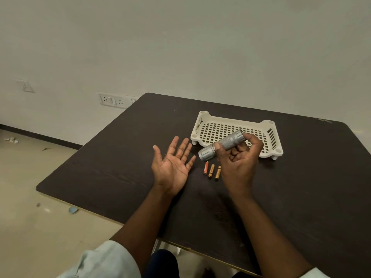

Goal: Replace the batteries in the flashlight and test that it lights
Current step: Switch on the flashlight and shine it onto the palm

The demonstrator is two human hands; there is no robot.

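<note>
The person seems to be at the testing or emptying stage: the silver flashlight (pixel 222 145) is held up above the dark table (pixel 100 167), tilted with its wider end pointing down and left toward the left hand (pixel 172 165), which lies palm up, fingers straight and spread, holding nothing. This could be a check for the beam on the palm, or a readiness to catch batteries tipped out of the body; no glow shows on the palm, and from this angle it cannot be told whether the flashlight's ends are closed or whether anything is inside. The right hand (pixel 239 157) grips the knurled barrel, thumb across the near side and fingers curled round the far end, with the fingertips near the tail, where a switch or cap may sit. Three small batteries (pixel 211 170) lie side by side on the table just below the flashlight, between the two hands, touching neither; whether they are the old or the new set cannot be read. Behind the right hand stands a white slotted basket (pixel 202 125), with nothing visible in it. If the batteries on the table are the fresh ones, the next move calls for opening the tail cap and feeding them in with correct polarity; if not, pressing the switch.
</note>
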